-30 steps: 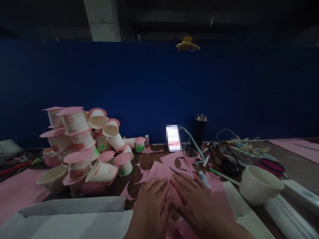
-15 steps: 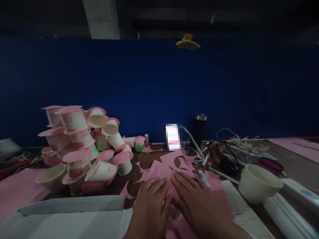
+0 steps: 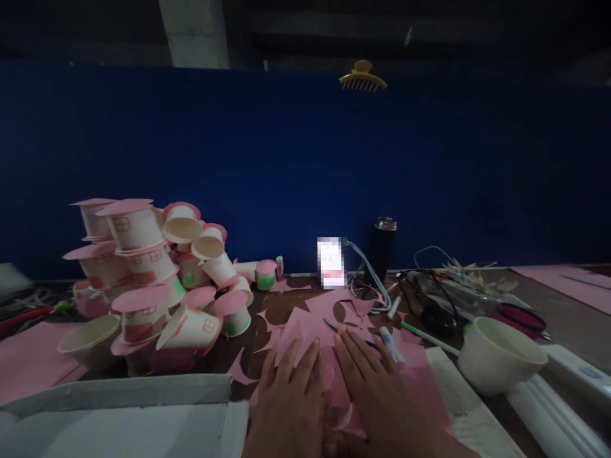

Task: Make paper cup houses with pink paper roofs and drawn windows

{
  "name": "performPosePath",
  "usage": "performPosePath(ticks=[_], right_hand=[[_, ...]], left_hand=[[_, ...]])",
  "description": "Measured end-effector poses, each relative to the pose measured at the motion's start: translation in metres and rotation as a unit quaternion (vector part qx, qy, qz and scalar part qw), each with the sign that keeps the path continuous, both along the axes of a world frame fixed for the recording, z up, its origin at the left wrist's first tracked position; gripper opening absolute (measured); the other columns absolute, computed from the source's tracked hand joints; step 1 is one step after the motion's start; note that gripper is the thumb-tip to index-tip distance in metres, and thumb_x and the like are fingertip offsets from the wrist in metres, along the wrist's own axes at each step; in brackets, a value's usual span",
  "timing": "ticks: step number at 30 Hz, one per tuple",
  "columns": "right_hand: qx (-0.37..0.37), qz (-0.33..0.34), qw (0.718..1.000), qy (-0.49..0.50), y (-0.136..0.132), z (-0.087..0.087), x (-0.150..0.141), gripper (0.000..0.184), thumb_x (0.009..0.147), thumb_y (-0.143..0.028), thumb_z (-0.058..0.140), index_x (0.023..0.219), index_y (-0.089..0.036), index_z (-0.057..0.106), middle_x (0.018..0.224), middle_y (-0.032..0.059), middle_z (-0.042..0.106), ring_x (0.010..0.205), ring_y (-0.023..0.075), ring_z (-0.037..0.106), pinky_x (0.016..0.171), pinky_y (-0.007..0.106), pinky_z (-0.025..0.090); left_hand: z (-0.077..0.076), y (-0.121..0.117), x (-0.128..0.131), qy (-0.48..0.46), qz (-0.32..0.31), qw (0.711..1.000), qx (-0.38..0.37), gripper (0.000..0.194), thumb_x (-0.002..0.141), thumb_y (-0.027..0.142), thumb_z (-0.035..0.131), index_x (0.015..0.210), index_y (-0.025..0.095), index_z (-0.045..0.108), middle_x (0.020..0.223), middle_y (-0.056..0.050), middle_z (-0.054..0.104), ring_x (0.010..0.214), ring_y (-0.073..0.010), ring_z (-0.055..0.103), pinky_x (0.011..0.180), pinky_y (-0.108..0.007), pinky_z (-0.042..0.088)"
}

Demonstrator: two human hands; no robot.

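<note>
My left hand (image 3: pixel 289 397) and my right hand (image 3: pixel 377 391) lie flat side by side, fingers stretched out, pressing on pink paper (image 3: pixel 415 375) at the near middle of the table. Between the two hands a curved pink-and-white piece (image 3: pixel 334 388) shows, partly hidden under my palms. Pink paper scraps (image 3: pixel 315 318) with cut-out holes lie just beyond my fingertips. A pen or blade (image 3: pixel 330 325) rests on the scraps, and a blue-capped marker (image 3: pixel 391 344) lies right of my right hand.
A pile of paper cups with pink lids (image 3: pixel 153 280) stands at the left. A white cardboard box (image 3: pixel 119 413) sits near left. A white bowl (image 3: pixel 501 353), cables (image 3: pixel 429 299), a black flask (image 3: pixel 383 248) and a lit phone (image 3: pixel 331 262) lie beyond. A blue wall (image 3: pixel 305 172) backs the table.
Both hands have slid a little toward me on the pink paper, and the fingers have spread slightly. The view has tilted a bit.
</note>
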State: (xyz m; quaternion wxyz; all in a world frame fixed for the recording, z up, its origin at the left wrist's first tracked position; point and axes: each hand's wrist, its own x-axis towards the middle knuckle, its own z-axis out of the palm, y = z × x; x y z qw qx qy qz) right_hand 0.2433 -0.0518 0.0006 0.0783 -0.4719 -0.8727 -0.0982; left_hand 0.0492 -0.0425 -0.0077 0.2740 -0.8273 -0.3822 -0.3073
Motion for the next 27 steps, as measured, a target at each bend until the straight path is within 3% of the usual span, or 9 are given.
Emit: performPosePath(ticks=[6,13,19,21,25,27], right_hand=[[-0.002,-0.002,1.000,-0.010,0.001,-0.007,0.003,0.108,0.068,-0.069,0.057,0.148,-0.002,0.027,0.151,0.0256,0.026,0.137,0.0450,0.030,0.103,0.071,0.025],[0.052,-0.018,0.998,-0.030,0.003,-0.016,0.002,0.083,0.078,-0.043,0.052,0.148,-0.007,0.028,0.149,0.0218,0.036,0.133,0.0399,0.040,0.100,0.065,0.034],[0.063,-0.036,0.997,-0.021,0.007,-0.020,-0.001,0.080,0.074,-0.041,0.056,0.144,-0.007,0.037,0.145,0.0223,0.042,0.128,0.0406,0.045,0.100,0.065,0.034],[0.076,-0.034,0.996,-0.001,0.007,-0.020,0.001,0.088,0.073,-0.046,0.058,0.146,-0.006,0.032,0.146,0.0237,0.041,0.129,0.0418,0.043,0.101,0.065,0.032],[0.082,-0.053,0.994,0.038,0.004,-0.017,0.010,0.124,0.061,-0.067,0.062,0.151,-0.001,0.008,0.151,0.0274,0.029,0.136,0.0450,0.031,0.104,0.063,0.026],[0.093,-0.049,0.994,0.037,0.002,-0.019,0.012,0.124,0.063,-0.065,0.062,0.151,0.000,0.004,0.152,0.0277,0.027,0.135,0.0458,0.030,0.104,0.064,0.025]], left_hand=[[-0.021,-0.002,0.002,0.014,0.042,0.999,-0.026,0.039,0.088,0.042,0.046,0.117,0.023,0.065,0.126,-0.004,0.065,0.119,-0.0256,0.049,0.103,-0.043,0.028],[-0.027,-0.004,0.003,0.050,0.067,0.996,-0.033,0.038,0.089,0.038,0.048,0.121,0.024,0.062,0.130,-0.005,0.062,0.123,-0.0268,0.047,0.103,-0.048,0.031],[-0.026,-0.004,0.000,0.069,0.062,0.995,-0.037,0.046,0.081,0.018,0.049,0.126,0.024,0.059,0.134,-0.005,0.059,0.124,-0.0282,0.047,0.101,-0.048,0.037],[-0.026,-0.003,-0.002,0.081,0.062,0.994,-0.025,0.052,0.077,0.012,0.047,0.128,0.020,0.057,0.135,-0.006,0.057,0.125,-0.0292,0.047,0.099,-0.048,0.039],[-0.023,-0.004,-0.003,0.080,0.068,0.994,0.002,0.055,0.078,0.013,0.045,0.133,0.013,0.051,0.140,-0.010,0.052,0.130,-0.0315,0.042,0.100,-0.048,0.040],[-0.021,-0.005,-0.001,0.085,0.068,0.994,0.012,0.055,0.080,0.014,0.045,0.134,0.013,0.049,0.143,-0.010,0.049,0.133,-0.0323,0.038,0.102,-0.049,0.038]])
